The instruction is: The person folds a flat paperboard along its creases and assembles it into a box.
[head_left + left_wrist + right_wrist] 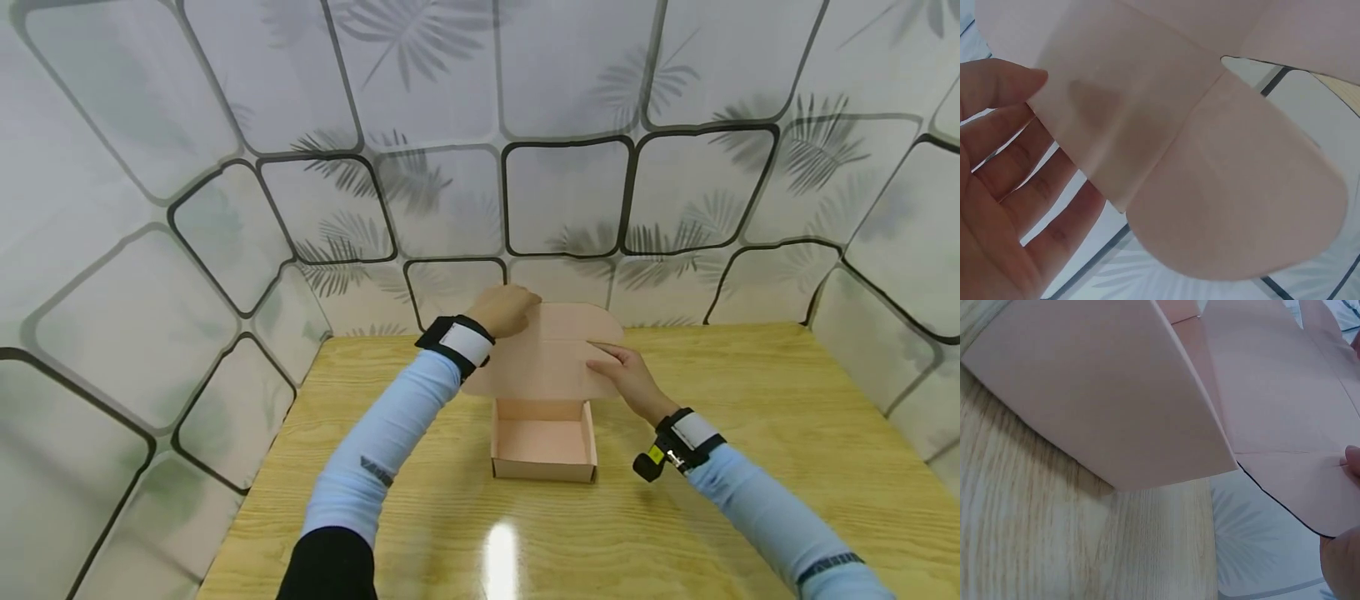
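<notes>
A small brown cardboard box (543,471) stands on the table with its lid (551,358) raised at the back. My left hand (504,310) holds the lid's top edge near its left corner. In the left wrist view the thumb lies over the front flap (1097,125) and the fingers reach behind it; a rounded side tab (1241,187) sticks out beside. My right hand (633,383) pinches the lid's right side flap (1310,494), thumb on the inner face. The box's outer side wall (1097,394) fills much of the right wrist view. Nothing shows inside the box.
The wooden table (420,517) spreads around the box and ends at a patterned curtain (570,200) close behind the raised lid. Light reflects off the tabletop in front of the box.
</notes>
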Tool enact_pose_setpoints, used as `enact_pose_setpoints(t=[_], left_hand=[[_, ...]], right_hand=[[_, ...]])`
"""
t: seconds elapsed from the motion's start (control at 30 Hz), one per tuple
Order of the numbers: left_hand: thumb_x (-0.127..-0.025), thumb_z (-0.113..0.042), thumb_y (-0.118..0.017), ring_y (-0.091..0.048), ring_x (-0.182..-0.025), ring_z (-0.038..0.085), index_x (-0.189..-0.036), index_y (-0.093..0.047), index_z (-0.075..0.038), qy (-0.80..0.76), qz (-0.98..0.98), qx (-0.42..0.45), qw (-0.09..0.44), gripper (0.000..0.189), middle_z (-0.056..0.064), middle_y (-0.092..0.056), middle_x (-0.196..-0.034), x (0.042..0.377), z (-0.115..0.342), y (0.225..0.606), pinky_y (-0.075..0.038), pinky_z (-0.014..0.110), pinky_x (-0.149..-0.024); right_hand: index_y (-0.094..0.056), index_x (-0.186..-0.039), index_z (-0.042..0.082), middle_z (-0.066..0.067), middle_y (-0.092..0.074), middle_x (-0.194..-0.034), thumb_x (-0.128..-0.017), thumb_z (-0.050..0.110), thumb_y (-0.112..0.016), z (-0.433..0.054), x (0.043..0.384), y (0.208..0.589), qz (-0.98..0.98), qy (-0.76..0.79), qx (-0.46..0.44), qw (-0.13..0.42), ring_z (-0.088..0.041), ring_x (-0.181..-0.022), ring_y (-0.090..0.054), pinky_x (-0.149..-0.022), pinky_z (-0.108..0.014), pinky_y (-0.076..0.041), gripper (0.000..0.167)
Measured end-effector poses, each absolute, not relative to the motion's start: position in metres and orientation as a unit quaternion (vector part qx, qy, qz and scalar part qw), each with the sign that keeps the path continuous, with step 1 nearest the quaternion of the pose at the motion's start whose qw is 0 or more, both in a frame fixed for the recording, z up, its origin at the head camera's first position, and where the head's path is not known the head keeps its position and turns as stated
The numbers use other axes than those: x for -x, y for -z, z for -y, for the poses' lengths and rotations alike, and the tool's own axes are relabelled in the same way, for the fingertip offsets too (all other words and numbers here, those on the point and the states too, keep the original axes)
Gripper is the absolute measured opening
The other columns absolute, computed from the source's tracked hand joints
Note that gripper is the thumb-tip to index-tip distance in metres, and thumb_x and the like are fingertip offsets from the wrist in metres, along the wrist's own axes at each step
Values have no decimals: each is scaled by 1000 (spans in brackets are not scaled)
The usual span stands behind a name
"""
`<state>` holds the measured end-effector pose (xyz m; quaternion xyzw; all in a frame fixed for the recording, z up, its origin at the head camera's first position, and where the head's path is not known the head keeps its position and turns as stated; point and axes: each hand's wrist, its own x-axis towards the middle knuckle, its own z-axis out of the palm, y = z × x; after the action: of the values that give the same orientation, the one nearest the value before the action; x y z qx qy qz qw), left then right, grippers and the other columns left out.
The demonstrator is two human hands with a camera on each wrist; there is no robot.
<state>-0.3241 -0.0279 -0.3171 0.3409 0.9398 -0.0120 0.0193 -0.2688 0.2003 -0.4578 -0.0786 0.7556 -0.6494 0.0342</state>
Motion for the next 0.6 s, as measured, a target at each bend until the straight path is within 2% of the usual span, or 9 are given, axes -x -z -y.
enact_pose_setpoints(t=[0.1, 0.23, 0.33, 0.4, 0.47, 0.57, 0.6], left_hand=[[-96, -18, -58, -40, -137, 34, -149, -38, -9, -48, -943, -330, 3, 57, 16, -46, -146, 324, 37, 320, -36, 48, -111], [-91, -33, -67, -9, -148, 40, -156, -12, -6, -235, -934, -266, -35, 90, 20, -18, -159, 325, 55, 326, -14, 56, -118], [-87, -39, -71, 5, -149, 36, -156, 5, -9, -398, -898, -184, -26, 107, 17, 1, -162, 322, 71, 334, -7, 55, -119], [-88, -40, -69, 7, -150, 33, -155, 12, -14, -499, -858, -119, 6, 108, 15, 7, -163, 318, 81, 344, -8, 54, -119], [-90, -41, -66, 3, -150, 32, -155, 14, -15, -579, -811, -62, 51, 106, 16, 7, -163, 315, 90, 358, -11, 53, -119], [-93, -37, -62, 0, -150, 35, -154, 14, -12, -658, -745, -4, 111, 101, 21, 5, -161, 310, 98, 387, -14, 55, -118], [-95, -35, -61, 1, -149, 37, -154, 15, -11, -672, -730, 4, 126, 99, 23, 6, -161, 309, 99, 398, -14, 57, -118]], right_hand=[[-44, -142, -3, -25, -41, -147, -98, 13, -56, -198, 271, 457, -767, 638, 71, 21, -9, -117, -56, -88, -14, -47, 49], [-45, -141, -5, -24, -41, -148, -98, 10, -55, -197, 276, 456, -769, 635, 74, 13, -30, -132, -45, -88, -12, -46, 47], [-45, -141, -6, -24, -40, -148, -98, 9, -55, -198, 281, 458, -767, 637, 73, 7, -38, -135, -39, -87, -10, -45, 46], [-45, -140, -6, -24, -40, -148, -98, 10, -55, -199, 284, 460, -767, 638, 71, 2, -32, -133, -43, -86, -9, -44, 47], [-45, -140, -6, -24, -40, -148, -97, 11, -56, -201, 288, 461, -765, 640, 66, -2, -20, -127, -50, -86, -9, -44, 47], [-45, -140, -6, -24, -40, -148, -97, 12, -57, -203, 291, 462, -761, 646, 62, -4, -1, -115, -52, -86, -9, -45, 48], [-45, -140, -6, -24, -40, -148, -97, 12, -57, -203, 291, 462, -760, 646, 63, -5, 0, -115, -52, -86, -9, -45, 48]])
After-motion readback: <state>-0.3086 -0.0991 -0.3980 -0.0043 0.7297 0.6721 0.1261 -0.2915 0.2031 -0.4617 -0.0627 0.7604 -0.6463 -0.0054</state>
